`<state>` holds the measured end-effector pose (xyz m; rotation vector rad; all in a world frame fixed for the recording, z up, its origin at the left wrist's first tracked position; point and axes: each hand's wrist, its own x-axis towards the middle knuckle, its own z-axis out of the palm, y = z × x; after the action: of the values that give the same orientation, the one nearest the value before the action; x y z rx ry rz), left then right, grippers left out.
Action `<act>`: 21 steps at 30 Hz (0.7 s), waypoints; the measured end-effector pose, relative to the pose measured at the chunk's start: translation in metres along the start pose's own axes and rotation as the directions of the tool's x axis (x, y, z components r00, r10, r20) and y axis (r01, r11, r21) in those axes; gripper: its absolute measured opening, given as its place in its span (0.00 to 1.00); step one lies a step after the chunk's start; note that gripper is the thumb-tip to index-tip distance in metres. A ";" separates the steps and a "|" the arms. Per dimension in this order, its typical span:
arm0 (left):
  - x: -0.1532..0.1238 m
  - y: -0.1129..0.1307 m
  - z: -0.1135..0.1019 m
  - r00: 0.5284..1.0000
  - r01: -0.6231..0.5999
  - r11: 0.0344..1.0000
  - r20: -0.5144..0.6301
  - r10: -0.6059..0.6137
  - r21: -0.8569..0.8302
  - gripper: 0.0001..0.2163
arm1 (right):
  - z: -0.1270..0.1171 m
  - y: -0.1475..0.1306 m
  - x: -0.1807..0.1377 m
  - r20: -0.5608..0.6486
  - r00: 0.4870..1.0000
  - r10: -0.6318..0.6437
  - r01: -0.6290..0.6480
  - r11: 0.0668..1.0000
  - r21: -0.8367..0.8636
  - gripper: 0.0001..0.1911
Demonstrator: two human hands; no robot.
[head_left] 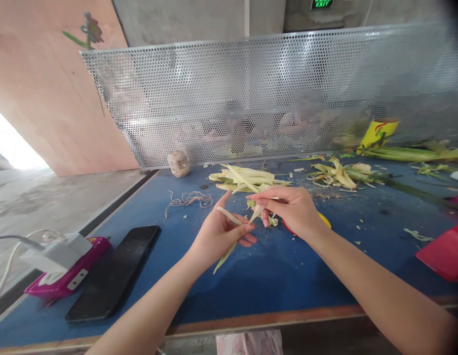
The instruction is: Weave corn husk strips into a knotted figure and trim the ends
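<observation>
My left hand pinches a pale strip of corn husk between thumb and fingers; a longer greenish end hangs below the palm. Close by on the right, my right hand is closed on another pale piece of husk, whose tip meets the left fingertips. Whether the two pieces are joined I cannot tell. Just beyond the hands lies a pile of flat husks on the blue table. Small green and white scraps and a red and yellow round thing are partly hidden by my right hand.
A black phone and a magenta power strip lie at the left. Tangled twine and a ball of twine stand farther back. Husk scraps, a yellow tube and a red box are right. A perforated metal screen borders the back.
</observation>
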<state>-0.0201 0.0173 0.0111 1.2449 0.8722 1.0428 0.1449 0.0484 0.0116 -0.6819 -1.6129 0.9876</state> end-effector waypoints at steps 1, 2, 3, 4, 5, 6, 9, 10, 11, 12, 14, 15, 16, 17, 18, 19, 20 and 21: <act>-0.001 0.001 0.000 1.000 0.008 1.000 0.027 -0.008 -0.024 0.45 | -0.001 0.001 0.001 -0.006 1.000 0.012 -0.012 0.999 0.048 0.07; -0.001 0.002 0.000 0.999 0.011 0.999 0.048 -0.009 -0.053 0.43 | -0.002 0.002 0.002 -0.008 1.000 0.020 -0.019 0.995 0.100 0.07; -0.002 0.004 0.000 0.998 0.012 0.996 0.057 -0.007 -0.090 0.42 | -0.003 0.003 0.003 -0.001 1.000 0.027 -0.026 0.989 0.146 0.09; -0.003 0.005 0.001 0.998 0.014 0.991 0.056 -0.007 -0.131 0.40 | -0.004 0.003 0.004 0.018 0.999 0.034 -0.037 0.983 0.180 0.11; -0.003 0.006 0.001 0.999 0.013 0.985 0.045 -0.005 -0.171 0.38 | -0.005 0.004 0.005 0.047 0.998 0.048 -0.056 0.979 0.195 0.13; -0.004 0.007 0.001 1.000 0.009 0.979 0.031 -0.003 -0.204 0.37 | -0.006 0.004 0.006 0.090 0.993 0.074 -0.090 0.978 0.189 0.16; -0.003 0.008 0.000 1.000 -0.014 0.975 -0.003 0.014 -0.220 0.38 | -0.006 0.005 0.005 0.210 0.956 0.202 -0.222 0.972 0.073 0.24; -0.002 0.008 -0.001 0.999 -0.034 0.979 -0.010 0.033 -0.201 0.39 | -0.006 0.004 0.004 0.225 0.946 0.233 -0.242 0.970 0.014 0.25; -0.001 0.007 -0.001 0.998 -0.057 0.983 -0.016 0.055 -0.173 0.41 | -0.006 0.003 0.003 0.231 0.941 0.248 -0.244 0.969 -0.047 0.24; 0.000 0.006 -0.002 0.997 -0.082 0.987 -0.021 0.080 -0.141 0.43 | -0.006 0.003 0.003 0.233 0.940 0.249 -0.231 0.968 -0.102 0.21; 0.001 0.003 -0.002 0.990 -0.139 0.987 -0.035 0.137 -0.076 0.46 | -0.005 0.001 0.002 0.241 0.942 0.232 -0.197 0.967 -0.163 0.13; 0.002 0.001 -0.002 0.984 -0.171 0.984 -0.049 0.169 -0.048 0.47 | -0.005 0.000 0.002 0.248 0.941 0.230 -0.193 0.967 -0.166 0.11; 0.002 0.000 -0.002 0.977 -0.204 0.979 -0.068 0.202 -0.023 0.48 | -0.005 0.000 0.002 0.249 0.940 0.233 -0.199 0.968 -0.155 0.10; 0.002 -0.001 -0.002 0.969 -0.233 0.973 -0.086 0.232 -0.002 0.48 | -0.005 0.000 0.003 0.244 0.939 0.241 -0.213 0.967 -0.137 0.09; 0.002 -0.002 -0.002 0.961 -0.257 0.966 -0.104 0.258 0.018 0.48 | -0.005 0.000 0.003 0.237 0.938 0.254 -0.231 0.965 -0.121 0.09; 0.001 -0.002 -0.001 0.954 -0.273 0.961 -0.116 0.275 0.039 0.48 | -0.004 0.001 0.003 0.233 0.935 0.268 -0.248 0.962 -0.112 0.09; 0.001 -0.003 -0.001 0.950 -0.281 0.958 -0.124 0.287 0.065 0.47 | -0.004 0.002 0.004 0.231 0.931 0.282 -0.263 0.959 -0.110 0.09; 0.001 -0.003 0.000 0.947 -0.283 0.954 -0.128 0.294 0.099 0.47 | -0.003 0.002 0.004 0.229 0.928 0.293 -0.274 0.955 -0.112 0.08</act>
<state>-0.0197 0.0178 0.0082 1.4078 0.8617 1.3551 0.1466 0.0533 0.0116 -0.8943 -1.8077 1.2634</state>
